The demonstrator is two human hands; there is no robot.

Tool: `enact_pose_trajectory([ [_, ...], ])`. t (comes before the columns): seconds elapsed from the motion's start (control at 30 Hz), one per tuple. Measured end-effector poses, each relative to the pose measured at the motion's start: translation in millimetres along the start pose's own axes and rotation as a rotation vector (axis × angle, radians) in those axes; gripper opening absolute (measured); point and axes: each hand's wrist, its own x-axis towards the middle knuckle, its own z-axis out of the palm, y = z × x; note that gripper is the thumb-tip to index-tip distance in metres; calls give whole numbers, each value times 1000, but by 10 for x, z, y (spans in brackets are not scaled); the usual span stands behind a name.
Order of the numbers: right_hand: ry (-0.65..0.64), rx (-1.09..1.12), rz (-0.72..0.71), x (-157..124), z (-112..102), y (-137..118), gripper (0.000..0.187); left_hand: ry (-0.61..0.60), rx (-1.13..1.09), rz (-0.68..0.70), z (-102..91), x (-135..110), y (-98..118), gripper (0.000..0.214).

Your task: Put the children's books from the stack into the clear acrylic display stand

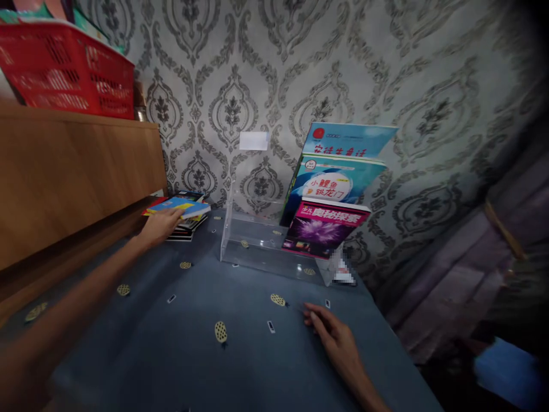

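My left hand point(162, 224) reaches to a stack of thin books point(182, 214) at the back left of the blue-clothed table point(206, 355) and grips the top blue and yellow book point(189, 206), lifting its edge. My right hand point(332, 335) rests flat on the cloth in front of a clear acrylic stepped book stand point(253, 240), fingers stretched out and holding nothing. Three books stand in the right side of the stand: a magenta one point(323, 229) in front, a teal one point(332, 183) behind it, a blue one point(347, 140) at the back.
A wooden cabinet point(72, 171) runs along the left with a red plastic basket point(68, 71) on top. Patterned wallpaper backs the table. A purple curtain point(472, 257) hangs at the right. The table's right edge drops off near my right hand.
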Motion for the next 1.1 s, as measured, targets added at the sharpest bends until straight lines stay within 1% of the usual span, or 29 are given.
enact_pose_trajectory([
  [0.1, 6, 3, 0, 0, 6, 18, 63, 26, -16, 49, 89, -377, 75, 39],
  [0.2, 2, 13, 7, -4, 13, 10, 59, 48, -53, 79, 137, -724, 157, 41],
  [0.33, -2, 20, 4, -14, 24, -30, 55, 33, -101, 95, 169, -1235, 309, 44],
  [0.4, -6, 29, 11, -19, 30, -49, 53, -1, -123, 140, 194, -1514, 439, 44],
  [0.47, -17, 41, 17, -23, 35, -62, 51, -51, -127, 223, 208, -1760, 609, 42],
  [0.53, -31, 38, 17, -27, 37, -68, 50, -103, -117, 306, 187, -1928, 808, 39],
  [0.6, -40, 11, 13, -34, 36, -78, 48, -145, -116, 344, 121, -2002, 1027, 38],
  [0.7, -66, -86, -20, -60, 35, -125, 45, -199, -120, 360, -23, -2006, 1395, 40],
  [0.83, -102, -255, -152, -136, 96, -268, 37, -203, -128, 429, -160, -2029, 1898, 39],
  [0.9, -130, -296, -238, -193, 177, -365, 34, -195, -183, 483, -181, -2045, 2045, 35],
  [0.93, -150, -302, -282, -225, 231, -418, 34, -197, -223, 510, -181, -2035, 2065, 34],
  [1.0, -208, -296, -370, -291, 367, -534, 32, -218, -290, 535, -161, -1959, 1986, 30],
  [1.03, -243, -290, -415, -322, 447, -597, 31, -235, -302, 522, -139, -1891, 1891, 28],
  [1.1, -323, -282, -498, -373, 629, -730, 31, -260, -261, 427, -69, -1711, 1635, 32],
])
